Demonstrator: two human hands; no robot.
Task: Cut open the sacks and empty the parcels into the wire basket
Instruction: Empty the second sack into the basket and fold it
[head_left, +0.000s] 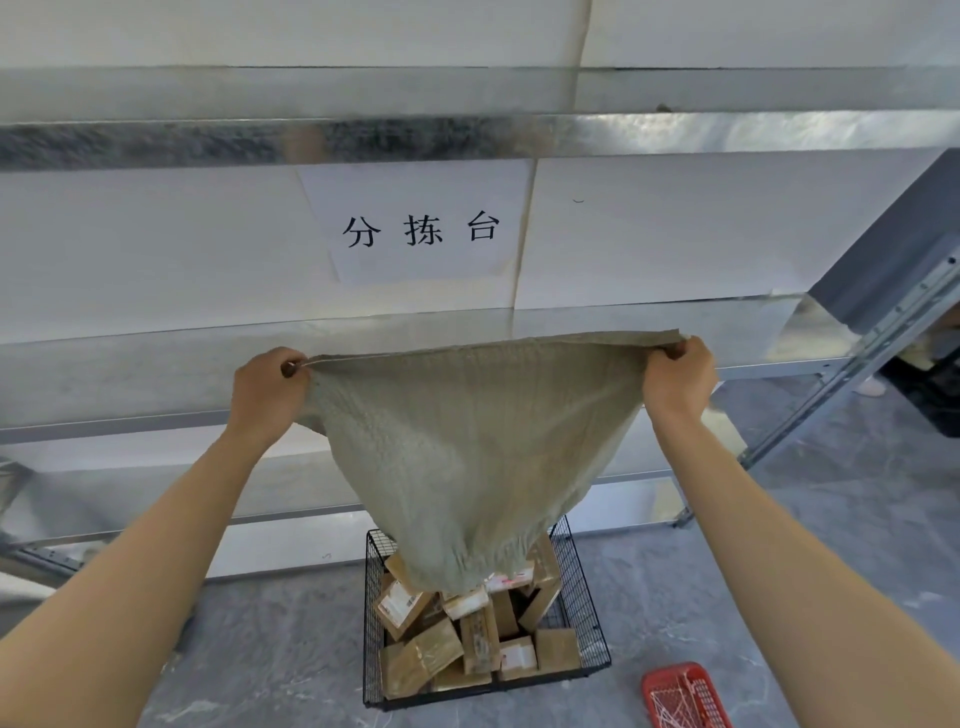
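The emptying step is in hand: a limp grey-green woven sack (467, 457) is held upside down over the black wire basket (371, 623), which stands on the grey concrete floor below a metal shelf; the sack's two upper corners are pinched, one in the left grip (270, 384) and one in the right grip (680, 379), each closed tight round a bunch of cloth, so that the top edge is stretched nearly straight between them. The gathered mouth hangs just above, perhaps touching, the heap of brown cardboard parcels (467, 639) tumbled in the basket; whether any parcel is inside cannot be told, though the cloth sags flat and slack, so the sack is judged nearly or wholly empty. A shake and a lift clear of the basket are called for next. The weave looks coarse and pliant; the parcels are boxy, taped and labelled; the basket's mesh is thin and rigid. A red plastic tray (680, 696) lies nearby on the floor.
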